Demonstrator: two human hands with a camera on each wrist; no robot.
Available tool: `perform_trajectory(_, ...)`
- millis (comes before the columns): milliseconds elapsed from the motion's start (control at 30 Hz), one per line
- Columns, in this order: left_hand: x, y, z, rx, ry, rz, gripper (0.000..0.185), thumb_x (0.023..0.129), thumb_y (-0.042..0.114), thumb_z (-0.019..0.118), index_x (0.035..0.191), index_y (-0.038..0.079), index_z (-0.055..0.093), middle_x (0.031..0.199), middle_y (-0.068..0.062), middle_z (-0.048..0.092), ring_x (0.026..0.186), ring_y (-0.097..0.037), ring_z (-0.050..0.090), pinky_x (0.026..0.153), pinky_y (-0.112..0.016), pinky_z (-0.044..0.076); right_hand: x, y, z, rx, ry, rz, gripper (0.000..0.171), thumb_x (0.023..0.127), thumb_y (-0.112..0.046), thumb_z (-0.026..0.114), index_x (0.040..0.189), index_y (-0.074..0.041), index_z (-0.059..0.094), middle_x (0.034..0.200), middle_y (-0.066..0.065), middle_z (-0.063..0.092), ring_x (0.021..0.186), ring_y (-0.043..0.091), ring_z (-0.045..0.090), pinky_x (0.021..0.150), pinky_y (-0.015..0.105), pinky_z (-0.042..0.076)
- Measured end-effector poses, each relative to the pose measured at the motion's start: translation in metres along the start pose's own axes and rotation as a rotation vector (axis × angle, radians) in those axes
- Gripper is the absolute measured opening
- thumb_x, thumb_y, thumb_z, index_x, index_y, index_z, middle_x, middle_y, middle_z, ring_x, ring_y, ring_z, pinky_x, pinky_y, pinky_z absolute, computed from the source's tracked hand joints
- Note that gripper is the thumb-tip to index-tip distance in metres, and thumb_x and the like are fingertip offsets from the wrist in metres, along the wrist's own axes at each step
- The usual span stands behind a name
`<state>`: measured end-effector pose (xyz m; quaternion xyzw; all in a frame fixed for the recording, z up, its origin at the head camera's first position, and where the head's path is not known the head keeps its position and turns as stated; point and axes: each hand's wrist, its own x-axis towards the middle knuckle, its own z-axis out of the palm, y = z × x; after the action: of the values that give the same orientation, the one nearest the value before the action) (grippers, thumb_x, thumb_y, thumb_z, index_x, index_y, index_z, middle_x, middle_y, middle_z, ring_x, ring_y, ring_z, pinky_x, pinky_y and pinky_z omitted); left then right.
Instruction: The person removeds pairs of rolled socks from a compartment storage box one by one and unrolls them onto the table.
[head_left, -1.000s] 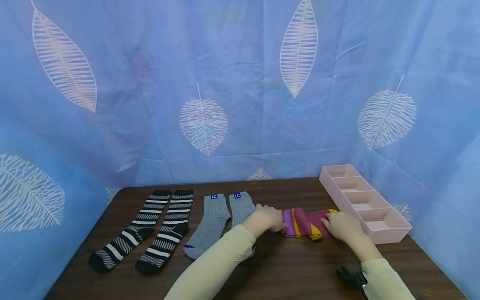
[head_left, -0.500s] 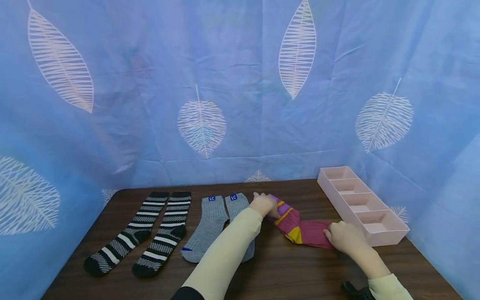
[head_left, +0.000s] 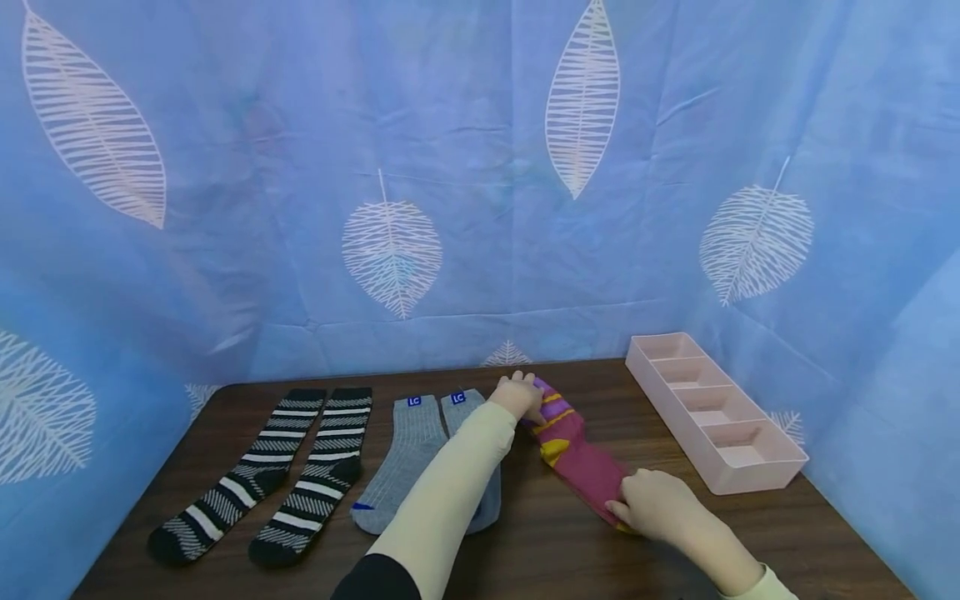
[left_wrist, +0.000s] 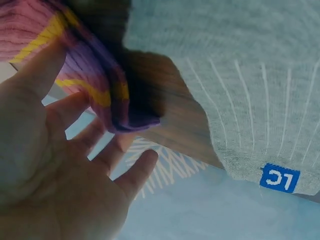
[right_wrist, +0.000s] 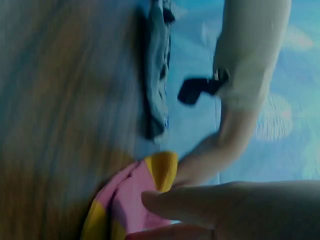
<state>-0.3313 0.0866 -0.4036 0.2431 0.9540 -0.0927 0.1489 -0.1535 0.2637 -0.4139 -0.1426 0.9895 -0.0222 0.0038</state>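
Note:
A maroon sock with purple and yellow stripes lies slanted on the dark table; its cuff is at the back and its toe towards me. At the cuff is my left hand, thumb and forefinger touching the striped fabric. In the left wrist view its fingers are spread, and the cuff shows two layers. My right hand pinches the toe end. The right wrist view shows the thumb on the pink-looking fabric beside a yellow patch; the other fingertips are partly hidden.
Two grey socks with blue labels lie left of the maroon one, partly under my left forearm. Further left are two black-and-white striped socks. A pale pink divided box stands at the right. A blue leaf-print cloth hangs behind the table.
The bunched maroon sock has been straightened and turned to a slant. My right hand has moved towards me with the toe end; my left hand has shifted slightly back and left at the cuff.

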Motion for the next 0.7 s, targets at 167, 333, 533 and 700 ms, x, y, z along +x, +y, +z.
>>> perform_trajectory(167, 0.004, -0.008, 0.002, -0.057, 0.012, 0.047, 0.064, 0.088, 0.047, 0.066, 0.145, 0.025, 0.046, 0.146, -0.002, 0.044, 0.132, -0.021, 0.042, 0.112, -0.04, 0.035, -0.004, -0.01, 0.002, 0.015, 0.008, -0.133, 0.039, 0.086, -0.037, 0.07, 0.056, -0.017, 0.055, 0.053, -0.01, 0.047, 0.049, 0.005, 0.041, 0.046, 0.027, 0.036)
perform_trajectory(333, 0.009, -0.021, 0.0, -0.114, -0.026, 0.059, 0.072, 0.087, 0.043, 0.068, 0.15, 0.028, 0.038, 0.15, 0.0, 0.044, 0.135, -0.022, 0.041, 0.114, -0.043, 0.033, -0.002, -0.012, 0.003, 0.018, -0.005, -0.315, 0.028, 0.086, -0.039, 0.069, 0.079, -0.012, 0.076, 0.069, -0.008, 0.059, 0.062, 0.004, 0.05, 0.054, 0.028, 0.043)
perform_trajectory(533, 0.022, -0.034, 0.002, -0.143, -0.095, 0.094, 0.075, 0.09, 0.047, 0.063, 0.154, 0.033, 0.027, 0.158, 0.001, 0.033, 0.142, -0.024, 0.033, 0.116, -0.046, 0.029, -0.007, -0.012, 0.006, 0.071, -0.026, -0.389, 0.034, 0.086, -0.042, 0.07, 0.101, -0.013, 0.079, 0.091, -0.005, 0.063, 0.096, 0.023, 0.065, 0.084, 0.042, 0.056)
perform_trajectory(700, 0.028, -0.043, 0.003, -0.179, -0.123, 0.149, 0.073, 0.093, 0.042, 0.061, 0.155, 0.032, 0.024, 0.163, 0.006, 0.023, 0.146, -0.024, 0.03, 0.117, -0.044, 0.03, -0.009, -0.01, 0.008, 0.126, 0.008, -0.47, 0.033, 0.085, -0.043, 0.072, 0.106, -0.018, 0.078, 0.103, -0.007, 0.057, 0.097, 0.014, 0.054, 0.082, 0.035, 0.053)
